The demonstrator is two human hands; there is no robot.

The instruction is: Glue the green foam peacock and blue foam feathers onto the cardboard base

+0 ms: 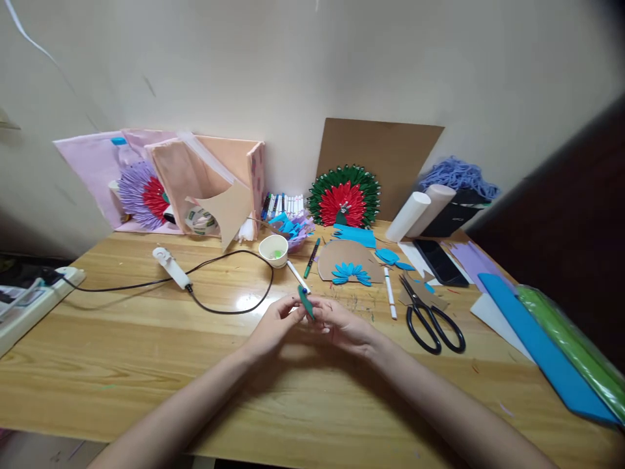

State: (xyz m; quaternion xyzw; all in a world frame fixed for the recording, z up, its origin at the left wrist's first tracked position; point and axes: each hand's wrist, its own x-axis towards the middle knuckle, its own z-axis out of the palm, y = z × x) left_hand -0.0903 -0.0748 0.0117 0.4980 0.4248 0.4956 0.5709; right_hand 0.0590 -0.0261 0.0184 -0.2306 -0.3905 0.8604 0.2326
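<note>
Above the table's middle, my left hand (283, 319) and my right hand (344, 326) meet, fingers closed around a small dark green curved piece (306, 303). A dark blue round spot shows at its upper end; its material is hard to tell. Just beyond my fingers lies a thin white pen (299, 277). Farther back, a rounded brown cardboard piece (334, 257) carries a half ring of blue petals (351, 273). Nearby are a green marker (312, 258), a white marker (390, 293) and loose blue petals (387, 256).
Black-handled scissors (430, 318) lie at the right, near a phone (441, 263) and blue sheets (547, 352). A paper cup (273, 251) stands left of centre. A glue gun (170, 268) trails a looped black cable. A red-and-green fan decoration (344, 195) leans against cardboard.
</note>
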